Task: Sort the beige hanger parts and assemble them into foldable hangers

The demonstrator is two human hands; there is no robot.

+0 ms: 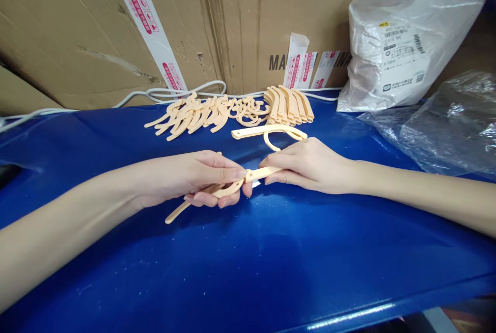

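Head view. Left hand: one, at the centre, thumb and fingers pinched together on a pale curved piece, whose slim tail runs out to the near left beneath the palm. Right hand: one, just right of it, thumb and fingers clamped on a pale straight strip; the strip's holed left end touches the curved piece at the left fingertips. Both held pieces are above the table, blue, glossy, with small pale specks.

Far of the hands: one loose arm, pale, lying crosswise, with a thin hook curving nearward from beneath it. Farther, left to right: a heap of S-shaped pieces; a cluster of ring-like pieces; a row of bent arms, side by side.

Far edge: white cable, looped; cardboard, upright, with printed tape. Far right: white bag, labelled; clear plastic wrap, crumpled, beside it.
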